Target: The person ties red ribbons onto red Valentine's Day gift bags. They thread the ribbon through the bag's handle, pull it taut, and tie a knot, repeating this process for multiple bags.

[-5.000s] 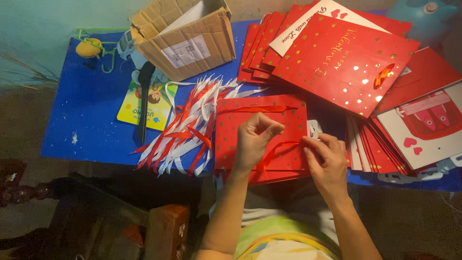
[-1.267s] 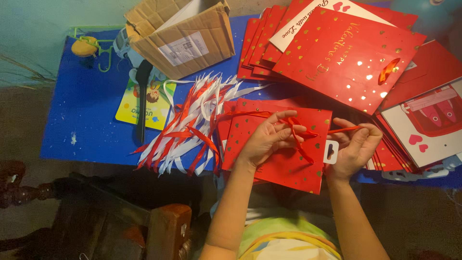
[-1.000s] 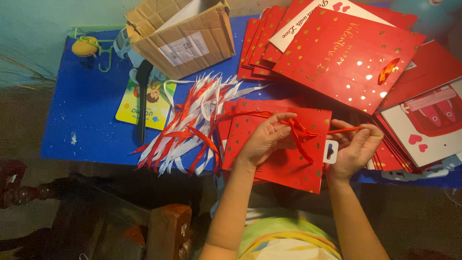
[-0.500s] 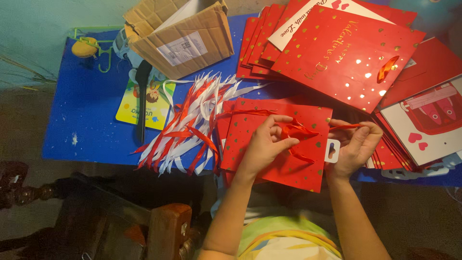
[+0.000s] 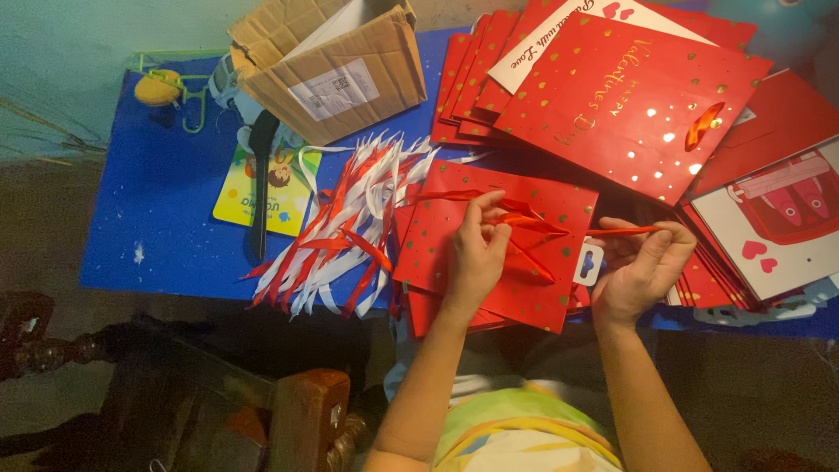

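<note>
L hand & R hand pinch a red ribbon tight over a red bag. Bag's near edge hangs off the tabletop; R side piles are cut off.

2 bare forearms, no sleeves; top seemingly yellow-green with an orange stripe.

Single head cam, looked steeply down from above the person's chest, facing fwd over the blue table. Fairly close: forearms and both hands filled the lower centre. Floor at frame's left was dim, probably out of focus.
</note>
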